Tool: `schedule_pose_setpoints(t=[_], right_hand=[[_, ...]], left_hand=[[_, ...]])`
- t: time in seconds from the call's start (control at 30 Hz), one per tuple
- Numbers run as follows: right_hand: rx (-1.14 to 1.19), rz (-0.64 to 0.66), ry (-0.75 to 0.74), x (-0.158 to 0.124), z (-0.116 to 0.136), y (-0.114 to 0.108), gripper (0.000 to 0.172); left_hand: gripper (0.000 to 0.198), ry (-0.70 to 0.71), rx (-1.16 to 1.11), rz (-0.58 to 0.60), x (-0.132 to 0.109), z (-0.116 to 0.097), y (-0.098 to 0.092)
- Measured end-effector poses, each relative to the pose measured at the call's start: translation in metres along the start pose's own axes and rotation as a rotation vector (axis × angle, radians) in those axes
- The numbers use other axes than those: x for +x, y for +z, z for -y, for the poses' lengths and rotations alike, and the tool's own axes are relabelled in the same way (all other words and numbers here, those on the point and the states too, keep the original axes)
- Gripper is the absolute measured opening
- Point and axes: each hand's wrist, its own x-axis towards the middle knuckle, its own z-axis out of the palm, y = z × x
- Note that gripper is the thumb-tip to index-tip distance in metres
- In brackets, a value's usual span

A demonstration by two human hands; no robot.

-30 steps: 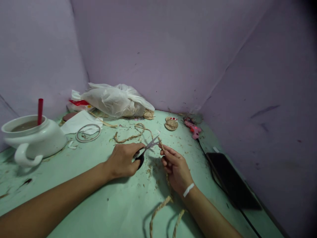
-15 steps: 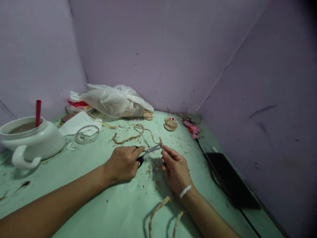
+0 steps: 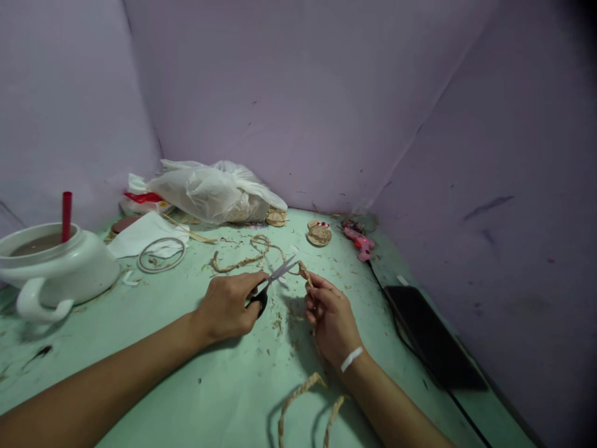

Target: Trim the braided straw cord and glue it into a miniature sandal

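My left hand [image 3: 229,305] is closed round the black handles of a pair of scissors [image 3: 280,271], whose blades point up and right toward the rope end. Between the fingertips of my right hand [image 3: 332,314] is pinched a braided straw rope [image 3: 304,272], its end sticking up past the thumb. The blade tips lie just left of that end; whether they touch it I cannot tell. Another stretch of braided rope [image 3: 237,264] curls on the table behind the scissors. Two more rope lengths [image 3: 295,398] arch up at the near edge, partly out of view.
At left stands a white handled pot [image 3: 84,267] of brownish liquid with a red stick. A wire ring [image 3: 161,255], plastic bag [image 3: 209,193], coiled pieces [image 3: 319,234] and pink glue gun [image 3: 360,242] lie behind. A black phone-like slab [image 3: 433,336] and cable are at right.
The scissors have drawn back left from the rope end and tilted more upward. My right hand keeps its pinch on the rope. The whole view has shifted slightly.
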Motion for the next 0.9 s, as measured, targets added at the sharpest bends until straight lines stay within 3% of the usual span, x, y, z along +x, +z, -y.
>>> schedule_pose_setpoints(t=[0.27,0.67,0.77,0.9], right_hand=[[-0.129,-0.049,-0.001,-0.002,-0.002,0.001,0.038],[-0.255,-0.019,-0.176,0.005,-0.013,-0.011,0.029],[-0.235,-0.025,-0.16,0.004,-0.011,-0.009,0.028],[-0.151,-0.028,-0.073,-0.001,-0.007,-0.002,0.022]], left_hand=[[0.047,0.053,0.15,0.047,-0.002,-0.006,-0.001],[0.047,0.049,0.078,0.083,-0.002,0.002,0.001],[0.045,-0.025,-0.034,0.086,0.001,0.004,-0.001],[0.033,-0.284,-0.36,-0.028,0.009,0.0,-0.002]])
